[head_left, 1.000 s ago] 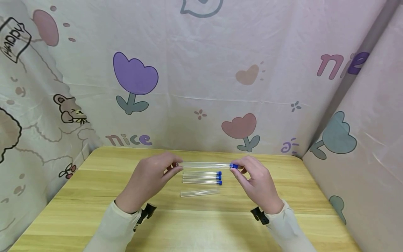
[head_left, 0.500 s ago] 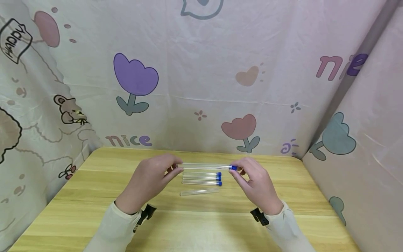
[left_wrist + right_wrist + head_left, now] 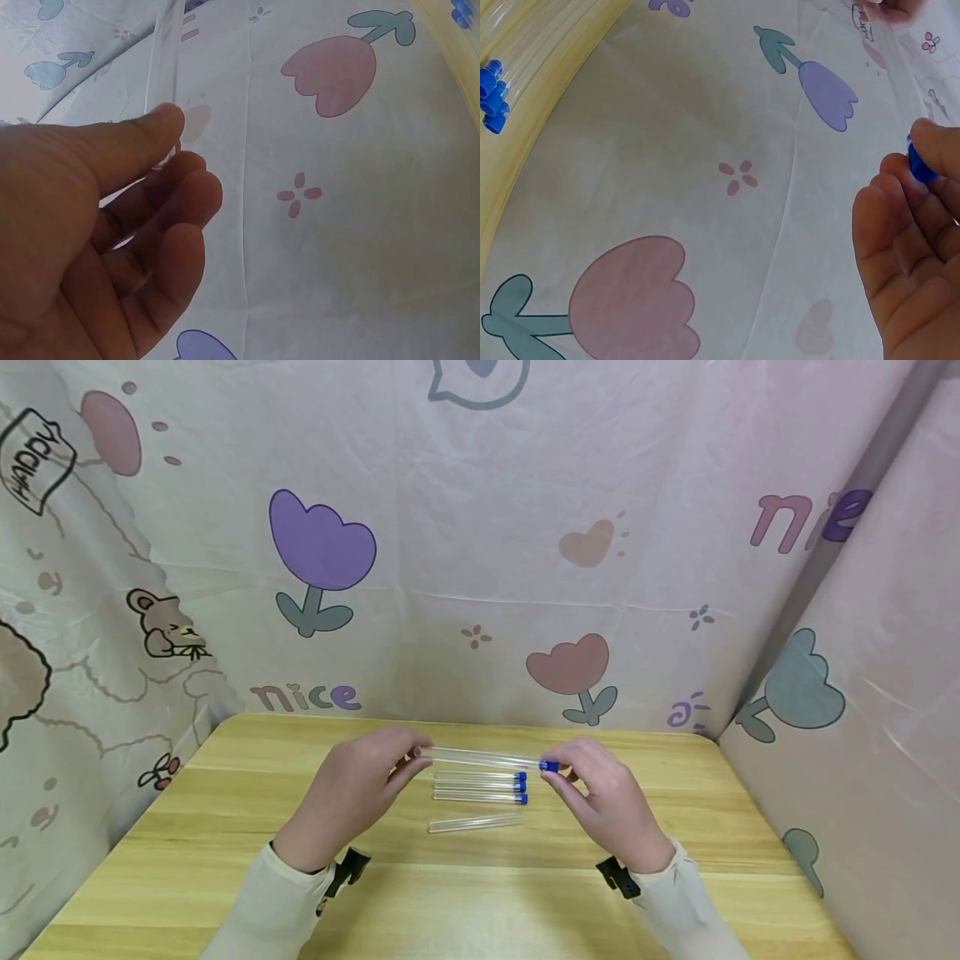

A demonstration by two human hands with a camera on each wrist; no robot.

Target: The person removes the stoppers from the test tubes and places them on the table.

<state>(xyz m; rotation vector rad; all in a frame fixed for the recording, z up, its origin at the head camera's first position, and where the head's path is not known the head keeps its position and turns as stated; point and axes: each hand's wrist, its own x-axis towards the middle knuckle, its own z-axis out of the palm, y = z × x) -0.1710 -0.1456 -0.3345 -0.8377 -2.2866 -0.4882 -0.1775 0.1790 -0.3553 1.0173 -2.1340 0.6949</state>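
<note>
Between my two hands a clear test tube [image 3: 480, 757] is held above the table, its right end slightly lower. My left hand [image 3: 367, 797] pinches the bare left end between thumb and fingertips. At the other end my right hand [image 3: 607, 797] pinches the blue cap [image 3: 921, 166] with thumb and forefinger. The cap sits at the tube's end; how deep it goes is hidden by the fingers. Below the held tube lie several blue-capped test tubes [image 3: 476, 786], side by side with caps to the right. Closer to me a tube without a cap [image 3: 474, 823] lies slightly tilted.
The wooden tabletop [image 3: 480, 902] carries the tubes near its middle. Printed curtains [image 3: 465, 552] hang behind its far edge and along both sides. A small black camera mount sits on each wrist [image 3: 618, 877].
My right hand has moved a little left and down with the capped end, so the held tube now slopes down to the right. My left hand has barely moved. The tubes on the table stay put.
</note>
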